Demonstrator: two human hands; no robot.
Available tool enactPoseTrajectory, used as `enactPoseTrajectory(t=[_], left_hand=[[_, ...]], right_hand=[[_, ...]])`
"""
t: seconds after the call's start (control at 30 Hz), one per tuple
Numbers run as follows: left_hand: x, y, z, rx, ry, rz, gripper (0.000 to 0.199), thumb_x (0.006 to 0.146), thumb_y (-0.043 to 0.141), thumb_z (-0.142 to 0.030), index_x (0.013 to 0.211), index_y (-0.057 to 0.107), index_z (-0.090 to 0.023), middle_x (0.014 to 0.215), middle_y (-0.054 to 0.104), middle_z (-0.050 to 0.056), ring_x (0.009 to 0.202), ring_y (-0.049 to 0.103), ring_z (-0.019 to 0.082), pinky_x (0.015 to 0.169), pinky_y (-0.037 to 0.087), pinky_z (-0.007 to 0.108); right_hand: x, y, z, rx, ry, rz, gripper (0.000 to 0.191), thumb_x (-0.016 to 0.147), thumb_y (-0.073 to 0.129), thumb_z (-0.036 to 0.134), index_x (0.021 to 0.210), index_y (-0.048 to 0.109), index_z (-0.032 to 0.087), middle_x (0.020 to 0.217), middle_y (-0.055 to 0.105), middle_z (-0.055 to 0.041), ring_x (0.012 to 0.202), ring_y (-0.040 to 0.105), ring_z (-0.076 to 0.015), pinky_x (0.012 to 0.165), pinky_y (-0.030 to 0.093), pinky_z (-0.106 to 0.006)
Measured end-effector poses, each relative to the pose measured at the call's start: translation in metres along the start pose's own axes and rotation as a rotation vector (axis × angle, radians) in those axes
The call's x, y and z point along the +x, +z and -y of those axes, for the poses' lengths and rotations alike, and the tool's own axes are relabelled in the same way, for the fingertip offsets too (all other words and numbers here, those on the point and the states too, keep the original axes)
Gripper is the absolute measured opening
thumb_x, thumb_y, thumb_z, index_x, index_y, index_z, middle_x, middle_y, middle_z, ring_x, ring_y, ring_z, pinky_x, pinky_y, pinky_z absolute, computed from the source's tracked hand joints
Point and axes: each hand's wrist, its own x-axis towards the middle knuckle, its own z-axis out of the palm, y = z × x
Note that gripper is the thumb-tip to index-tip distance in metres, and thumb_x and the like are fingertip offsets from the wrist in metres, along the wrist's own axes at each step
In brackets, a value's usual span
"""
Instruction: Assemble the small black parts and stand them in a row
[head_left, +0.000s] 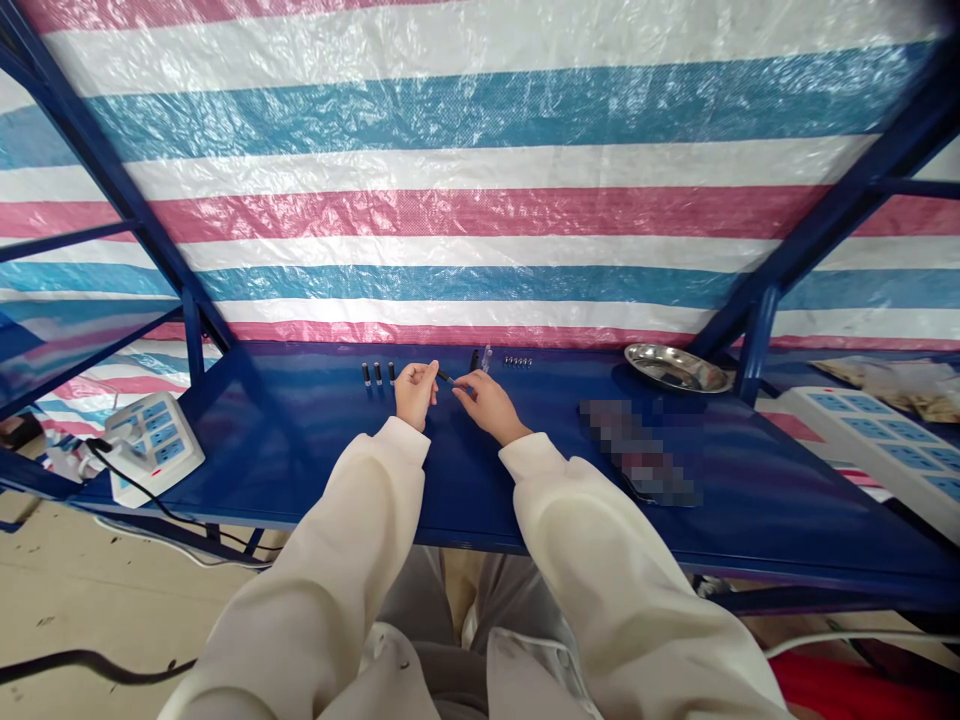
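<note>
My left hand [414, 392] is closed in a pinch on a slim black tube [443, 376] with a thin, lighter tip pointing right. Close to that tip, my right hand [486, 398] has its thumb and index finger pinched; what lies between them is too small to make out. Left of my hands, short black cylinders with silvery ends [378, 373] stand in a row. Just behind my right hand are a black piece [475, 360] and clear plastic pieces [487, 357]. A row of several small metal parts [517, 361] lies right of those.
The blue metal table [300, 430] has a round steel dish [679, 368] at the back right. A blurred-out object [641, 455] lies nearer me. Power strips stand at the left [157, 450] and right [885, 440]. Blue frame posts and a striped sheet [480, 215] rise behind.
</note>
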Motion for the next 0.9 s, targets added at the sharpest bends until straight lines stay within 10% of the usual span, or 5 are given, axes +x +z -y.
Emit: enactPoseTrajectory(t=[0.3,0.53,0.9], left_hand=[[0.003,0.0,0.003,0.055,-0.049,0.024,0.037,0.061,0.073,-0.044,0.071,0.052,-0.015,0.05,0.05,-0.008,0.031,0.04,0.003,0.031,0.024,0.018],[0.0,0.0,0.002,0.061,-0.078,0.211,0.04,0.059,0.073,-0.049,0.07,0.054,-0.015,0.049,0.049,-0.007,0.032,0.041,0.004,0.032,0.024,0.019],[0.001,-0.002,0.006,0.123,-0.025,0.183,0.033,0.074,0.059,-0.047,0.064,0.054,-0.016,0.043,0.046,-0.006,0.034,0.04,0.005,0.038,0.03,0.019]], right_hand=[[0.007,-0.002,-0.001,0.26,0.107,-0.136,0.023,0.081,0.05,0.033,0.089,0.063,0.016,0.078,0.063,-0.0054,0.068,0.056,-0.0161,0.068,0.045,-0.03],[0.006,-0.002,0.006,0.477,0.038,0.003,0.026,0.079,0.049,0.042,0.083,0.059,0.018,0.076,0.063,-0.0031,0.063,0.054,-0.0137,0.061,0.042,-0.027],[0.001,-0.003,0.01,0.276,-0.03,0.167,0.017,0.078,0.051,0.035,0.074,0.056,0.018,0.066,0.059,0.0003,0.057,0.049,-0.0112,0.058,0.039,-0.024]])
